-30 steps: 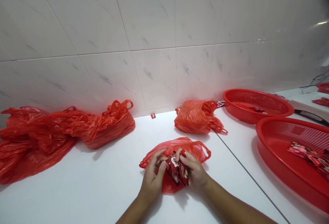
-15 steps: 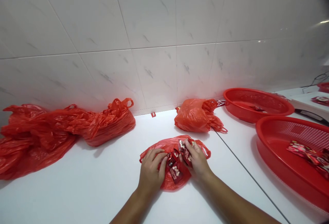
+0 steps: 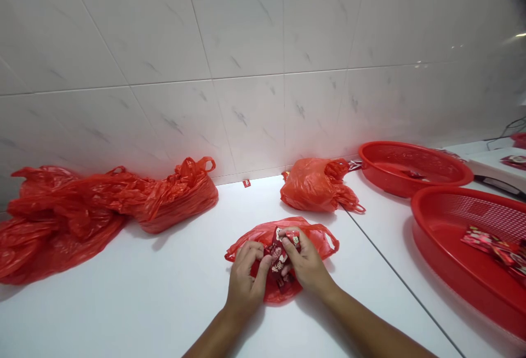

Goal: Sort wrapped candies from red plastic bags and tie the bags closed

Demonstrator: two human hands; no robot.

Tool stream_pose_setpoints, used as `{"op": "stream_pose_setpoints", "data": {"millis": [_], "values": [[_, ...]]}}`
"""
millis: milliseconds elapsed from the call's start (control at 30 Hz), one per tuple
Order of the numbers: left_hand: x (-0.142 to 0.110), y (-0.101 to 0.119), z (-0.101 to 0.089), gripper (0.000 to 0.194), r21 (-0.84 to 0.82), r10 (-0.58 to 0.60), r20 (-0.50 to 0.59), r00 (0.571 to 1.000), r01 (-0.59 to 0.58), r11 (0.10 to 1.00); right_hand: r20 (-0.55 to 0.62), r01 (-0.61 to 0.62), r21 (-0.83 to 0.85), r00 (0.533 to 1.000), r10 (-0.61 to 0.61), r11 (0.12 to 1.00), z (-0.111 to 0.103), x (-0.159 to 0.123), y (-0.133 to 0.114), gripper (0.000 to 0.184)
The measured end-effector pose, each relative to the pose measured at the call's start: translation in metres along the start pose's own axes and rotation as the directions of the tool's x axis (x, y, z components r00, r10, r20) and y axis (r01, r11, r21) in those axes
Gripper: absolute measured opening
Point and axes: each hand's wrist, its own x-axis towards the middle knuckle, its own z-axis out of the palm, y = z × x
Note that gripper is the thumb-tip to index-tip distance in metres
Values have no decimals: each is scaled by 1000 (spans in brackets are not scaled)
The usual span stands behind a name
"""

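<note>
A red plastic bag (image 3: 283, 223) lies spread on the white table, with several small dark-red printed packets (image 3: 278, 257) on it. My right hand (image 3: 307, 264) grips some of these packets between thumb and fingers, above the middle of the bag. At the bag's left side, my left hand (image 3: 246, 276) has its fingers curled and its thumb tip close to them, by the packets' left edge. What those fingers hold is hidden. One bag handle (image 3: 332, 240) sticks out to the right.
Crumpled red bags (image 3: 164, 205) line the wall at left. A filled red bag (image 3: 308, 185) stands behind the hands, near a small red packet (image 3: 246, 183). At right are two red plastic baskets (image 3: 415, 169) with packets inside. A seam (image 3: 390, 265) crosses the white table.
My right hand has moved slightly left with its packets, toward my left hand. The packets now sit between both hands and cover those lying in the bag.
</note>
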Motion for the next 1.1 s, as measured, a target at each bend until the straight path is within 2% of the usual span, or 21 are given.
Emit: {"op": "stream_pose_setpoints", "data": {"millis": [67, 200, 367, 433, 533, 600, 700, 867, 933, 1000, 1100], "values": [[0, 1, 0, 26, -27, -38, -25, 999, 37, 999, -30, -16, -6, 999, 16, 1000, -2, 2, -1, 50], [3, 3, 1, 26, -41, -115, -45, 992, 113, 993, -141, 34, -37, 989, -39, 999, -8, 4, -6, 50], [7, -5, 2, 19, 55, -161, -4, 987, 161, 985, -236, 92, -53, 967, -102, 994, -18, 6, -15, 47], [7, -10, 3, 13, 134, -138, 24, 990, 133, 982, -202, 71, -87, 975, -87, 994, -22, 7, -16, 46], [7, -16, 2, 17, 242, -50, 18, 999, 45, 969, -51, 77, -184, 995, -88, 980, -29, 9, -17, 40], [7, -18, 1, 20, 306, 14, 6, 1000, -15, 952, 100, 182, -290, 982, -160, 939, -32, 10, -17, 29], [8, -19, -2, 24, 392, 94, -11, 996, -82, 916, 286, 354, -399, 924, -252, 846, -33, 10, -15, 23], [8, -17, -6, 36, 492, 218, -70, 973, -157, 856, 292, 446, -445, 892, -345, 777, -35, 17, -5, 32], [9, -15, -6, 42, 514, 276, -84, 957, -196, 835, 324, 464, -489, 883, -340, 739, -35, 22, -1, 33], [10, -12, -6, 47, 529, 318, -83, 944, -229, 817, 314, 421, -569, 905, -286, 706, -35, 28, 2, 38], [12, -10, -8, 49, 557, 362, -90, 928, -255, 791, 215, 315, -650, 949, -230, 692, -34, 33, 7, 56]]}}
